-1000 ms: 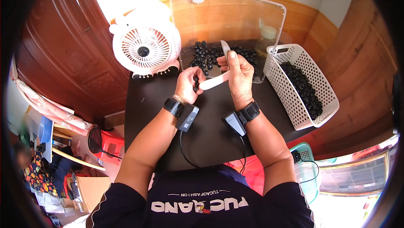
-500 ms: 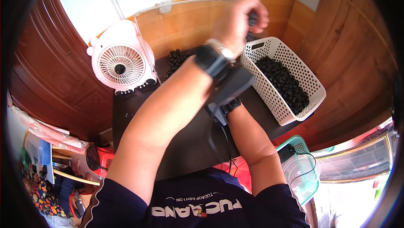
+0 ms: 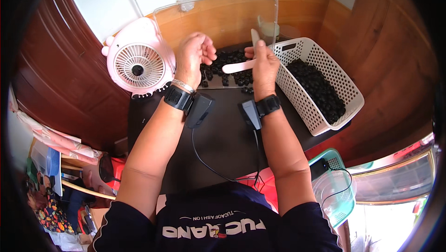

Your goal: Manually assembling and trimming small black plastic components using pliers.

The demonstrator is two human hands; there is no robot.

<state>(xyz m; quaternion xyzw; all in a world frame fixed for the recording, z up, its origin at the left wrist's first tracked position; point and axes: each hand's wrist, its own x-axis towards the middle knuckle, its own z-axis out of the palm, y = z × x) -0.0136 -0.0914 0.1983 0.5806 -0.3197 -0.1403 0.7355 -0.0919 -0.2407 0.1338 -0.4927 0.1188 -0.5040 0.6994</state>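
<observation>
Left hand point(image 3: 195, 56): loosely half-open, fingers bent toward the right, with nothing visible in the grip; held in the air near the left end of the dark pieces.
Left hand's change: back from crossing over the right arm half a second ago, with a dark object then in the fingers; now apparently rid of it.
Right hand point(image 3: 265, 68): closed around a pale-handled knife point(image 3: 239, 67), thumb uppermost, pale part pointing left and blade pointing up; back in clear view, no longer hidden behind the left forearm.
Dark pieces point(image 3: 227, 59): scattered at the base of the clear container point(image 3: 218, 10), beyond and between the hands; too small to identify.
White basket point(image 3: 295, 101): to the right on the dark table point(image 3: 218, 131), well filled with similar dark pieces.
Meaning for the work: probably one piece just passed toward the basket side; release not shown, landing spot uncertain; judging by the remaining scatter, not yet finished.
</observation>
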